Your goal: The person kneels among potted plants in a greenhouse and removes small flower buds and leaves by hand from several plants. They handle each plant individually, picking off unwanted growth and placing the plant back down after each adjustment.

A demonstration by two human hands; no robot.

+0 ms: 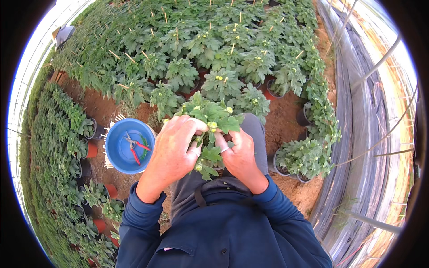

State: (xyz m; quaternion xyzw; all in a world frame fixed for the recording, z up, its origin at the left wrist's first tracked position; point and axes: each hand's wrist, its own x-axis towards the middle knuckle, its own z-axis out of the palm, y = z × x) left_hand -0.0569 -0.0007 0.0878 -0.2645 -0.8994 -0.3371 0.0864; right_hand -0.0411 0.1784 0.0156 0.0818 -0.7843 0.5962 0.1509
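Observation:
A leafy chrysanthemum plant (211, 152) with pale yellow-green buds rises between my knees, its pot mostly hidden beneath the leaves. My left hand (177, 144) grips the plant from the left, thumb and fingers bent around stems close to a yellowish bud (212, 125). From the right, my right hand (239, 154) pinches among the leaves just below that bud. The exact stems between my fingertips are hidden. White bands circle a digit on each hand. Left of my left hand stands a blue bucket (115, 147) holding red-handled pruning snips (134, 151) and green clippings (144, 147).
Pale sticks (108, 157) fan out around the bucket's outer side. Dense rows of potted chrysanthemums (221, 47) with upright sticks fill the ground ahead. More potted plants line the left (60, 160) and right (301, 157). Plastic sheeting (348, 134) and metal hoops (378, 63) run along the right.

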